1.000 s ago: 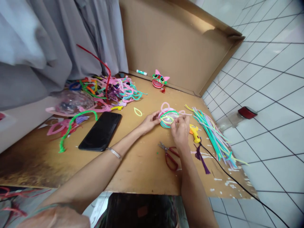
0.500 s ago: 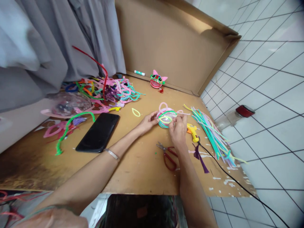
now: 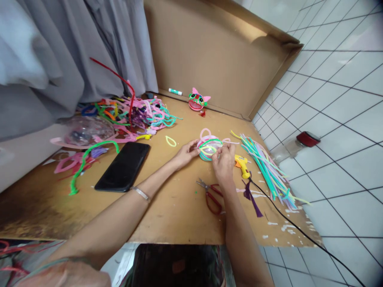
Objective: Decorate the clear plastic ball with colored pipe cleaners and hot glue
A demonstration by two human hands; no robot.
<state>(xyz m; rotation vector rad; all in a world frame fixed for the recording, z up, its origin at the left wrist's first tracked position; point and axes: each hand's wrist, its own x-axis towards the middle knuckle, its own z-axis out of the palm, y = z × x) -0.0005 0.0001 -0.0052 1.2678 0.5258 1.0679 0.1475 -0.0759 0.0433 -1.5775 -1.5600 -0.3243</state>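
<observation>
Near the middle of the table lies a round piece of pink, green and teal pipe cleaners (image 3: 210, 142), with a pink loop at its top. My left hand (image 3: 186, 154) grips its left edge between thumb and fingers. On the right side, my right hand (image 3: 224, 160) pinches at a yellow leaf-shaped loop (image 3: 208, 150) lying across the piece's front. A pink strand sticks out to the right, behind my right fingers. Another yellow loop (image 3: 170, 141) rests on the table to the left. Red-handled pliers (image 3: 213, 201) lie beside my right forearm.
A black phone (image 3: 122, 167) and a pipe-cleaner pile (image 3: 143, 113) are at left. A yellow glue gun (image 3: 243, 166), purple tassel (image 3: 253, 199) and pipe-cleaner bundle (image 3: 266, 171) are at right. A cat-face ornament (image 3: 196, 100) and glue stick (image 3: 175, 91) stand near the cardboard (image 3: 209, 56).
</observation>
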